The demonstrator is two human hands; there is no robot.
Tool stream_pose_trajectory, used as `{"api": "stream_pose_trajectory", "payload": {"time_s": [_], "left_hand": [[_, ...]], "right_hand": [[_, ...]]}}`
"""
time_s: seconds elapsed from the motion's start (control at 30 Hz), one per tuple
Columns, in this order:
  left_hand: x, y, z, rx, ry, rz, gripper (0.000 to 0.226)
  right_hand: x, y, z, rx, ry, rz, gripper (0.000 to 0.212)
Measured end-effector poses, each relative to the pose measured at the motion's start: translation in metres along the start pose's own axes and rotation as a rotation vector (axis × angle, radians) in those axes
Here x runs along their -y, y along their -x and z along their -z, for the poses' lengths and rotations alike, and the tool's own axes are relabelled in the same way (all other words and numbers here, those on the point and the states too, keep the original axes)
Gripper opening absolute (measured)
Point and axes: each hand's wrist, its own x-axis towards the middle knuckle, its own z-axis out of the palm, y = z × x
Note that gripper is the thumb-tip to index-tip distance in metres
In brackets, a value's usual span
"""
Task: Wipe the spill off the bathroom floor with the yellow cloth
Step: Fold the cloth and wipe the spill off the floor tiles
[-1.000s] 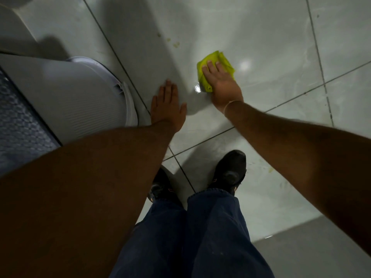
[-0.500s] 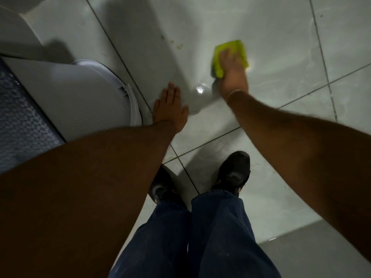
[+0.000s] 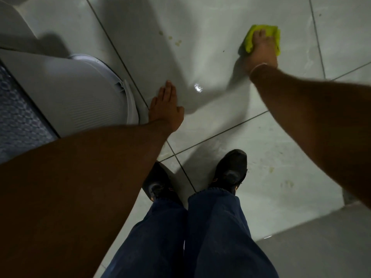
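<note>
The yellow cloth (image 3: 250, 40) lies bunched on the pale floor tiles at the upper right. My right hand (image 3: 261, 52) presses down on it, fingers over its top, and hides its middle. Flat on the floor beside the white curved fixture rests my left hand (image 3: 165, 106), palm down, fingers together, holding nothing. A small wet glint (image 3: 198, 88) shines on the tile between my two hands. Faint yellowish specks (image 3: 177, 42) dot the tile left of the cloth.
A white curved fixture (image 3: 84, 97) with a ribbed surface fills the left side, with a blue patterned mat (image 3: 18, 125) at the far left. My black shoes (image 3: 230, 169) and blue trouser legs stand at the bottom centre. A darker grey floor strip (image 3: 321, 243) runs along the lower right.
My right hand has pushed the yellow cloth away from me and to the right across the tile. My left hand has stayed planted on the floor.
</note>
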Motion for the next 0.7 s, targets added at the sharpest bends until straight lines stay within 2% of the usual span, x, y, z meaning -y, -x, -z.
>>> {"api": "stream_pose_trajectory", "payload": {"time_s": [0.07,0.13,0.2,0.23,0.3,0.43,0.5,0.57,0.67,0.7], "left_hand": [[-0.001,0.000,0.002,0.007,0.002,0.007,0.076],[-0.001,0.000,0.006,0.022,0.003,0.006,0.075],[-0.001,0.000,0.011,0.040,0.009,0.006,0.074],[-0.002,0.001,0.013,0.048,0.012,0.006,0.074],[-0.003,0.000,0.016,0.056,0.014,-0.002,0.072],[-0.001,-0.001,0.018,0.065,0.004,-0.002,0.071],[0.001,-0.001,0.019,0.069,-0.001,-0.012,0.071],[0.003,-0.002,0.020,0.073,-0.011,-0.022,0.070],[0.003,-0.002,0.023,0.078,-0.003,-0.026,0.070],[0.003,-0.002,0.023,0.082,0.004,-0.026,0.070]], "right_hand": [[0.030,0.006,-0.006,0.047,0.035,0.100,0.072],[0.054,0.037,-0.024,0.143,0.135,0.361,0.069],[0.054,0.067,-0.036,0.215,0.254,0.557,0.066],[0.048,0.071,-0.036,0.212,0.298,0.584,0.067],[0.038,0.060,-0.031,0.166,0.310,0.528,0.066],[0.041,0.029,-0.015,0.105,0.207,0.175,0.062],[0.052,0.025,-0.016,0.110,0.163,0.092,0.066],[0.062,0.037,-0.025,0.147,0.204,0.186,0.066],[0.047,0.065,-0.037,0.205,0.311,0.464,0.063],[0.036,0.065,-0.036,0.214,0.331,0.507,0.064]]}}
